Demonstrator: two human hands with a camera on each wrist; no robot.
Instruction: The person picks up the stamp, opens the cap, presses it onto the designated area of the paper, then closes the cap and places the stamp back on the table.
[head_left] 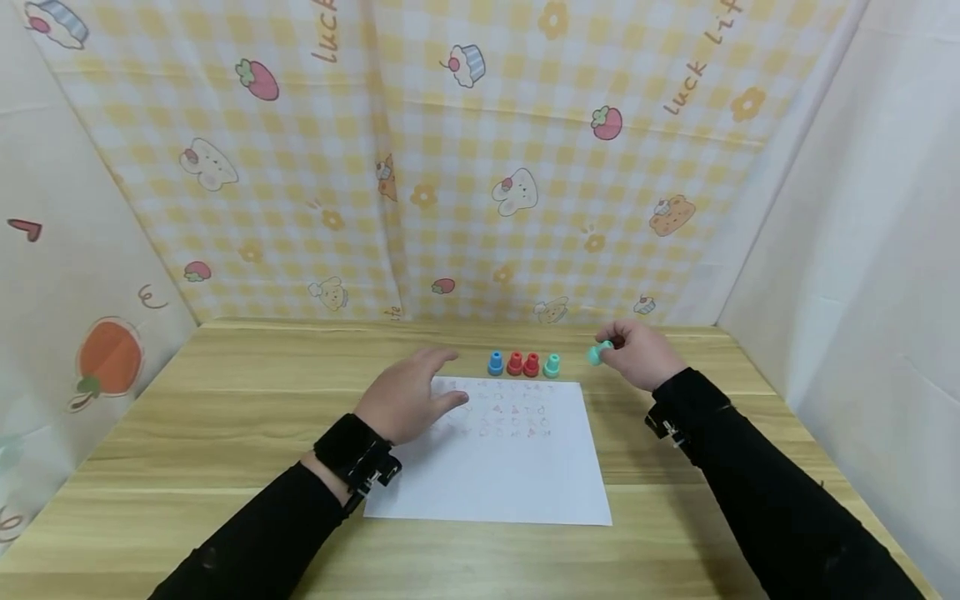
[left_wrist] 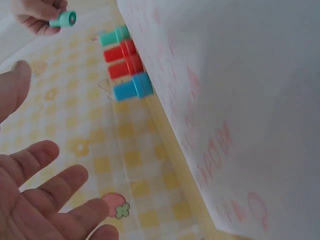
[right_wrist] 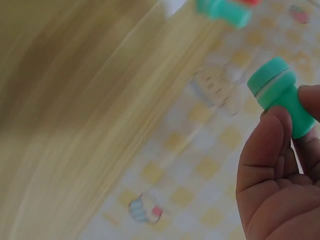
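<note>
A mint-green plastic, stepped cylindrical stamp (head_left: 597, 354) is pinched in the right hand (head_left: 639, 357), off the bench (head_left: 225, 408).
The right fingers close around its narrower end, its broad, banded end sticking out clear of them; the left hand (head_left: 405, 398) has its fingers loosely spread with the thumb apart, holding nothing, over the upper left of a white paper sheet (head_left: 487, 487). Just left of the pinched stamp, a row of similar plastic pieces stands upright by the sheet's far edge: a blue stamp (head_left: 496, 363), two red stamps (head_left: 531, 365) and another mint-green stamp (head_left: 552, 366). Faint reddish marks run in rows across the sheet, and behind the wood-grain bench hangs a yellow-and-white checked cloth (head_left: 300, 208).
</note>
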